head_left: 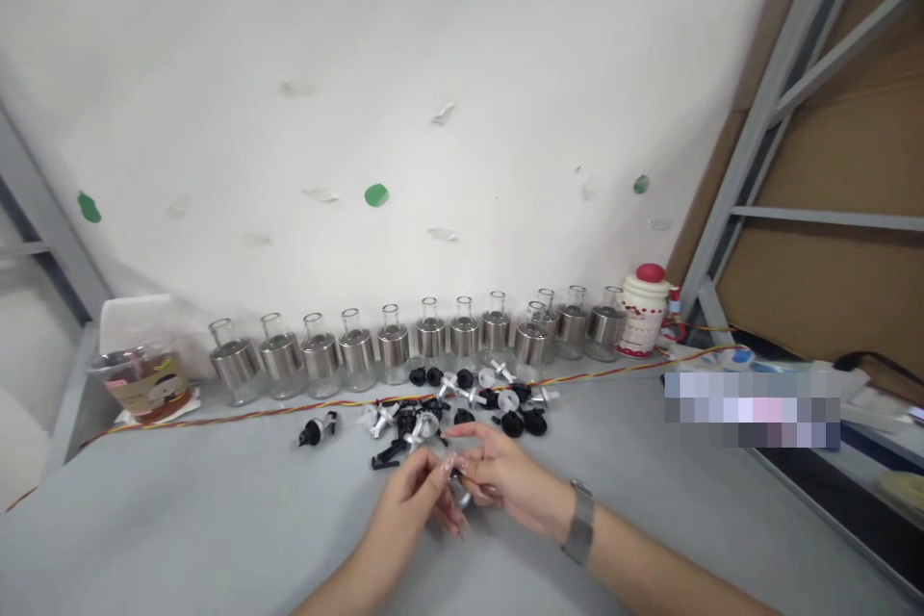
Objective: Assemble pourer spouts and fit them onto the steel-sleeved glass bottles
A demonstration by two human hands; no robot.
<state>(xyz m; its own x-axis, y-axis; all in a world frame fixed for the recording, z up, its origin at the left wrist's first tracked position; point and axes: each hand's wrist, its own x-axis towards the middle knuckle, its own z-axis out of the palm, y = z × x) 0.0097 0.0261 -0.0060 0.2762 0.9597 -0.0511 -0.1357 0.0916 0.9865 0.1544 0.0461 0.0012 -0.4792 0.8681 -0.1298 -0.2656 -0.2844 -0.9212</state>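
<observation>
We have a drink cup (148, 395) at far left, then a lone black-and-silver piece (315, 431) before the row of bottles (356, 346). Our left hand (415, 496) pinches a small silver part (463, 499) near us — the heap of loose parts (407, 421) blocks the way to the bottles. Our right hand (516, 481) pinches it too, forefinger out; rightward stands a pink jar (642, 318).

The left hand (413, 497) and the right hand (518, 483) are holding one small part (460, 495) over the worktop (217, 510); loose pieces (406, 422) are lying beyond it, and glass bottles (431, 339) are standing behind these.
</observation>
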